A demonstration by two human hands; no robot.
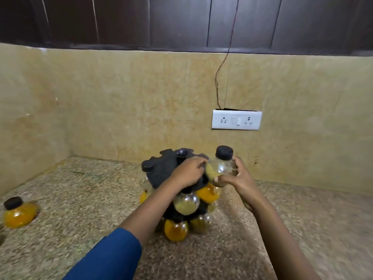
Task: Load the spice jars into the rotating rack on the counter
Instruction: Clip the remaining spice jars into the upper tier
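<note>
While the left hand [188, 170] presses flat on the black rotating rack [161, 168] to stop it turning, the right hand [239, 176], its grip closed round a clear black-capped spice jar [221, 165], should keep the jar's neck level with an open slot at the rack's top tier and push it in sideways until it seats. This jar, part-filled with olive-green powder, sits at the rack's right side, near the back edge of the desk [282, 229]. One orange-filled jar [19, 214] remains loose by the desk's left edge.
</note>
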